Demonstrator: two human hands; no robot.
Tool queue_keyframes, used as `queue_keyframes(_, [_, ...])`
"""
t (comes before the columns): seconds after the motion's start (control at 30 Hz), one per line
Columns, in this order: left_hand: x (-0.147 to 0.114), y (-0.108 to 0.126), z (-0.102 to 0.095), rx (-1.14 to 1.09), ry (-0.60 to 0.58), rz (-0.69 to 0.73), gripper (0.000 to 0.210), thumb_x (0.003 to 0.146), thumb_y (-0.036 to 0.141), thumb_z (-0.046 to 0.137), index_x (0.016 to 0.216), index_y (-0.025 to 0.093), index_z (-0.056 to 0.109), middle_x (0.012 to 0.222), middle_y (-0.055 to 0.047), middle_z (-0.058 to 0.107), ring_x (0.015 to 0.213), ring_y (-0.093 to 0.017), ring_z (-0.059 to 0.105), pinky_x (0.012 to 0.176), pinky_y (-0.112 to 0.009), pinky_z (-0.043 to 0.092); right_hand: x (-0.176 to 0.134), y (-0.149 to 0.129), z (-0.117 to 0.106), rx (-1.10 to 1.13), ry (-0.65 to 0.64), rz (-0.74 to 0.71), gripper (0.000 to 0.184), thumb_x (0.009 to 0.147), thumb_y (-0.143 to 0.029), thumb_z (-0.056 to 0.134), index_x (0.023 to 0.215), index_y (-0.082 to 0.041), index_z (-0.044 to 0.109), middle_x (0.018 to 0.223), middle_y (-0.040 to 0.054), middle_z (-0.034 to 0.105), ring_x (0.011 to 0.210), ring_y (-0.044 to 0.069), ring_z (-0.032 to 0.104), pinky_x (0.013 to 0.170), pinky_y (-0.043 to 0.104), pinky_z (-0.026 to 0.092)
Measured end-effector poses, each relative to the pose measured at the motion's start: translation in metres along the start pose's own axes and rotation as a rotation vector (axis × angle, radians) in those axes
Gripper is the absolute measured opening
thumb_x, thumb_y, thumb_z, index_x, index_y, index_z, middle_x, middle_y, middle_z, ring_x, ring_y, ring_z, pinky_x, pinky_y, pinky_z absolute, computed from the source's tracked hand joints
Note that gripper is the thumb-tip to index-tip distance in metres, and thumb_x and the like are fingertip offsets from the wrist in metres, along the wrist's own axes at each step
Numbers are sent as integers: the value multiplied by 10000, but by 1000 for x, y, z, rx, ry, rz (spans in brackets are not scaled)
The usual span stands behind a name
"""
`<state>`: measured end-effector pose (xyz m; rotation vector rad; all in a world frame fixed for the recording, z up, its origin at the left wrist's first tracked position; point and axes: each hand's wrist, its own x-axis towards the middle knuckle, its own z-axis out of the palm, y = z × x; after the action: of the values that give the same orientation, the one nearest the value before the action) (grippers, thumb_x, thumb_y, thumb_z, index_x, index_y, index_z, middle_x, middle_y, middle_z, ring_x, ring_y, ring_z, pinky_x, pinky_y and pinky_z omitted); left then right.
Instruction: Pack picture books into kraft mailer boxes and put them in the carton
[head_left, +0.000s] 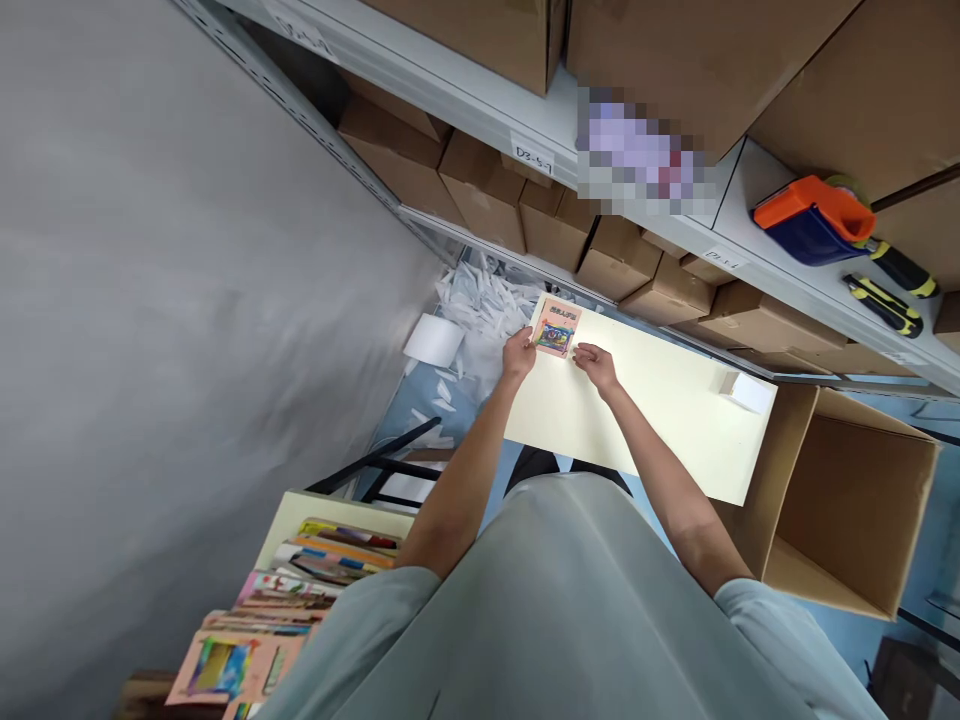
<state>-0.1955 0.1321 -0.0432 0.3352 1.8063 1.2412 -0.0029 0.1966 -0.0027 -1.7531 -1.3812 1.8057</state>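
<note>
A thin salmon-pink booklet (556, 327) with dark lettering and a colourful picture on its cover is held over the far left part of a cream tabletop (637, 400). My left hand (519, 354) is closed on the booklet's left edge, thumb near the cover. Just off its lower right edge is my right hand (595, 364), fingers extended and slightly apart, with nothing visible in them. Whether a fingertip touches the booklet is too small to tell.
An open cardboard box (855, 500) stands right of the table, near a small white box (744, 391). Stacked books (330, 560) lie lower left. White paper strips (480, 300) and a white roll (433, 340) sit far left. Shelves hold cartons, an orange-blue tape dispenser (814, 220) and cutters (885, 305).
</note>
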Motion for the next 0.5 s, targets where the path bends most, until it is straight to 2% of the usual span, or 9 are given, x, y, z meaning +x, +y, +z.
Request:
queue_keyframes(0.1, [-19, 1, -14, -22, 89, -38, 293, 749, 69, 711, 1006, 183, 791, 1138, -128, 832, 1214, -287, 763, 1230, -472, 529, -27, 2, -26, 103, -58, 9, 358, 789, -371, 893, 1075, -204, 755, 1151, 131, 853, 1127, 280, 814, 1148, 508, 613])
queue_keyframes(0.2, [-49, 3, -33, -66, 170, -41, 235, 752, 47, 681, 924, 184, 766, 1060, -121, 836, 1131, -265, 787, 1180, -432, 566, -54, 8, -54, 134, -114, 1, 455, 750, -487, 940, 1059, -207, 755, 1089, 118, 858, 1068, 274, 823, 1135, 518, 615])
queue_keyframes(0.37, [-122, -8, -62, -120, 333, -37, 173, 766, 83, 691, 883, 184, 770, 1005, -122, 840, 1051, -261, 803, 1095, -423, 605, -78, 20, -94, 79, -225, -45, 583, 691, -620, 960, 1059, -210, 766, 1061, 119, 857, 1022, 274, 824, 1091, 508, 629])
queue_keyframes(0.5, [-184, -26, -79, -117, 471, -12, 42, 776, 195, 765, 818, 198, 768, 952, -110, 843, 975, -271, 808, 1025, -439, 633, -77, 25, -101, 12, -293, -85, 617, 674, -649, 945, 1065, -208, 761, 1041, 108, 849, 994, 254, 819, 1075, 490, 630])
